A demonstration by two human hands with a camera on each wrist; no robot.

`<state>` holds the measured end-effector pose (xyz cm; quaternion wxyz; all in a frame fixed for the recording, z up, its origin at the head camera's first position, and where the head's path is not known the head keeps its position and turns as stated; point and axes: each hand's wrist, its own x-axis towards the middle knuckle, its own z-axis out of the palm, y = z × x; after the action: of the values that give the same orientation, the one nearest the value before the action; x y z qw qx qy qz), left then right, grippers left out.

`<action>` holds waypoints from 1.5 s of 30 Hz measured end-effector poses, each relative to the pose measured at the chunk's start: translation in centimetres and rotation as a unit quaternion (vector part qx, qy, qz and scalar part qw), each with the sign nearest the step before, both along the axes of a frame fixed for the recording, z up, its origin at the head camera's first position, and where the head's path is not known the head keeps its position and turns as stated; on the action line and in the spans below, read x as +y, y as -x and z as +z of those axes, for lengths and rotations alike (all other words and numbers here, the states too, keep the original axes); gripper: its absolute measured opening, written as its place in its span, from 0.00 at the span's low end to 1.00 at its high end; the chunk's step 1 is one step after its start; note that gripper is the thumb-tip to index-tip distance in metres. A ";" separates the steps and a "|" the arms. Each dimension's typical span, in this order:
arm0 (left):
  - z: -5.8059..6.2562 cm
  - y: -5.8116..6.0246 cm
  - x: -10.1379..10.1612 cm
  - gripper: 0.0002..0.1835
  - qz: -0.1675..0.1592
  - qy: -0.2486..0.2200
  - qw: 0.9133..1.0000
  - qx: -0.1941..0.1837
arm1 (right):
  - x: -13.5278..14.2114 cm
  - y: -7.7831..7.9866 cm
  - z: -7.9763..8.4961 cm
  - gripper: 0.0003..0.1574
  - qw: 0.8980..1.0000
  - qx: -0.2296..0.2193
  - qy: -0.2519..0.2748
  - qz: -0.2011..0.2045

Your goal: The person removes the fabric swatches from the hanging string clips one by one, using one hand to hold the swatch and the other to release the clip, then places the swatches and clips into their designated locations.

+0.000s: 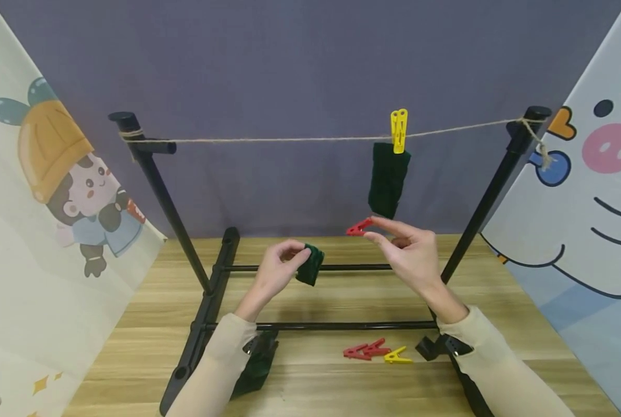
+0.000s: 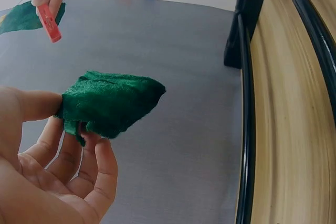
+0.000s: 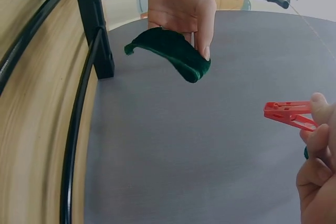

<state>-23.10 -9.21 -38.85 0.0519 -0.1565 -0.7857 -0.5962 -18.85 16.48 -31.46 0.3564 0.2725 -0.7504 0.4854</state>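
My left hand (image 1: 281,265) pinches a small dark green cloth (image 1: 310,265) between thumb and fingers, over the rack's base. In the left wrist view the cloth (image 2: 110,103) hangs bunched from the fingertips. To the right, my right hand (image 1: 411,252) holds a red clothespin (image 1: 359,227) by its handle end, its nose pointing left towards the cloth. Above that hand, a second green cloth (image 1: 388,182) hangs from a string (image 1: 268,139), clipped by a yellow clothespin (image 1: 399,132).
A black frame (image 1: 166,214) carries the string between two posts. On the wooden table (image 1: 310,376) lie several clothespins: red ones (image 1: 366,350) and a yellow one (image 1: 397,355). More green cloth (image 1: 258,365) lies beside my left forearm. Printed panels stand at both sides.
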 end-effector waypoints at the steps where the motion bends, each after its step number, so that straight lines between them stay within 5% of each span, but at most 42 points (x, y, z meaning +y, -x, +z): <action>1: -0.1 0.0 -0.1 0.13 -0.001 0.002 1.000 -0.002 | 0.0 -0.1 -0.2 0.20 1.000 -0.009 -0.002 -0.001; 13: -1.3 -0.8 -0.8 0.18 -0.001 0.009 0.998 -0.064 | 0.6 -0.8 -2.1 0.18 0.992 -0.117 -0.035 -0.014; 23: -2.8 -1.5 -1.5 0.18 -0.012 0.010 0.996 -0.084 | 1.4 -1.3 -3.7 0.20 0.974 -0.224 -0.024 -0.013; 34: -4.4 -2.3 -2.2 0.19 -0.020 0.015 0.994 -0.106 | 1.9 -1.8 -5.9 0.20 0.965 -0.259 -0.036 -0.001; 38: -4.2 -2.7 -2.3 0.19 -0.017 0.030 0.995 -0.091 | 2.0 -1.8 -7.4 0.19 0.961 -0.276 -0.029 0.008; 45: -2.0 -4.7 -2.6 0.16 -0.035 0.048 0.995 -0.083 | 2.4 -1.2 -11.4 0.18 0.955 -0.297 -0.018 0.012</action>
<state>-18.35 -11.79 -40.80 -0.0424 -0.1363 -0.8092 -0.5699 -17.63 18.90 -42.87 0.1064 0.1312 -0.8275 0.5354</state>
